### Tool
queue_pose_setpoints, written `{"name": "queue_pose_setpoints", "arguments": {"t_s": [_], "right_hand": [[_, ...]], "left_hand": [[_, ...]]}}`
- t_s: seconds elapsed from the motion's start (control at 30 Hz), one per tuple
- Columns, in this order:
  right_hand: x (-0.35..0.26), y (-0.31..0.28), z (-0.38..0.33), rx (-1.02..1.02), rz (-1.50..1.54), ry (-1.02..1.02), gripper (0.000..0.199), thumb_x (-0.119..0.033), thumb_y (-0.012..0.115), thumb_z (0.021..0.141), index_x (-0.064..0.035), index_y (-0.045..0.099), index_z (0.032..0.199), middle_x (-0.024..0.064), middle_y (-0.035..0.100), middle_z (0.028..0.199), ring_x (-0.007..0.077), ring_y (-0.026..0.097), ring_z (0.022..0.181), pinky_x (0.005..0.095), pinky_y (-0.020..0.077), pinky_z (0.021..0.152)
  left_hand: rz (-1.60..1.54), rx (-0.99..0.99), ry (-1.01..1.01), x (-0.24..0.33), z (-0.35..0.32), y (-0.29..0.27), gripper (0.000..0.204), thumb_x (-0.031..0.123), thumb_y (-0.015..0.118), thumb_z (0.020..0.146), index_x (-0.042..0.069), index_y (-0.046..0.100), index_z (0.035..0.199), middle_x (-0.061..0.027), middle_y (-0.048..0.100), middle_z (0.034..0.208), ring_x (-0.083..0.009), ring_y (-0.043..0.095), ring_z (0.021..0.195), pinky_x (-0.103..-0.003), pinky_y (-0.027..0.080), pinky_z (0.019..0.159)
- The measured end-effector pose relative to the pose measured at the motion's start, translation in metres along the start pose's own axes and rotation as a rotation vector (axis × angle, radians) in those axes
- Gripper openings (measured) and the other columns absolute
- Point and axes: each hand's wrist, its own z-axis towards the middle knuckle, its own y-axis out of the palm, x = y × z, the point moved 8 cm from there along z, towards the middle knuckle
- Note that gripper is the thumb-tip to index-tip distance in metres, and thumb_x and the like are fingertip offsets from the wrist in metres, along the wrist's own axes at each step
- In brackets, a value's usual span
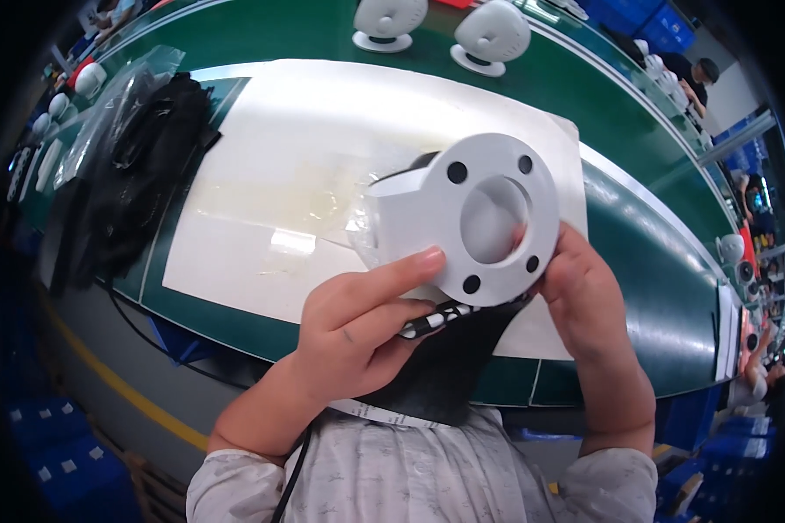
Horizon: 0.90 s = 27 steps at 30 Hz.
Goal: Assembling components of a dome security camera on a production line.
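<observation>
A white desk fan (397,213) is tipped up before me, the underside of its ring-shaped base (542,192) facing me. Several round black foot pads dot the ring around a central hollow. My left hand (358,327) lies at its lower left, index finger stretched onto the base and the other fingers curled. Beside those curled fingertips, under the base, is a black strip-like thing with white patches (434,320); its kind is unclear. My right hand (580,292) grips the right rim, with one fingertip showing inside the hollow. Black material (449,366) hangs below the fan.
A pale sheet (262,166) covers part of the green worktable (663,288). At left lie black cloth-like items (148,166) and clear plastic bags (113,105). Two white fans (391,19) (492,37) stand on the green belt beyond. Another person (693,83) sits far right.
</observation>
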Motion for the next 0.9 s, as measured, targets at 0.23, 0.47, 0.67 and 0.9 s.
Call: {"name": "queue_pose_setpoints", "arguments": {"t_s": [0.23,0.47,0.67,0.9], "right_hand": [[-0.003,-0.091,0.023,0.09,0.446,-0.092,0.038,-0.014,0.045,0.082,0.0009,0.039,0.116,0.0113,0.051,0.107,0.0197,0.05,0.1,0.0326,0.0417,0.084],[0.066,-0.247,0.126,0.547,-1.689,-0.241,0.022,-0.016,0.046,0.078,-0.0023,0.055,0.093,0.016,0.054,0.089,0.0322,0.05,0.084,0.0391,0.0404,0.073],[0.094,-0.268,0.159,0.295,-1.823,0.398,0.022,-0.012,0.041,0.075,-0.0051,0.058,0.086,0.0142,0.056,0.093,0.0298,0.053,0.089,0.0378,0.0413,0.077],[0.069,-0.09,0.229,0.234,-1.191,-0.254,0.032,-0.025,0.051,0.078,-0.0072,0.054,0.104,0.0135,0.058,0.096,0.0317,0.053,0.091,0.0358,0.0416,0.08]], "left_hand": [[-0.156,-0.103,-0.117,-0.007,-0.005,-0.004,0.018,-0.001,0.066,0.06,0.001,0.06,0.077,-0.0199,0.052,0.107,-0.0164,0.057,0.059,-0.024,0.045,0.053],[-0.143,-0.117,-0.153,-0.011,0.006,-0.004,0.021,0.001,0.068,0.059,0.002,0.059,0.078,-0.0171,0.056,0.101,-0.0179,0.058,0.066,-0.024,0.044,0.054],[-0.067,-0.127,-0.224,-0.026,0.002,-0.006,0.024,0.001,0.07,0.055,0.002,0.058,0.076,-0.0156,0.057,0.097,-0.0181,0.057,0.067,-0.025,0.045,0.055],[-0.042,-0.137,-0.258,-0.034,0.002,-0.009,0.025,-0.001,0.068,0.054,0.002,0.056,0.076,-0.0144,0.058,0.094,-0.019,0.057,0.068,-0.026,0.046,0.057]]}}
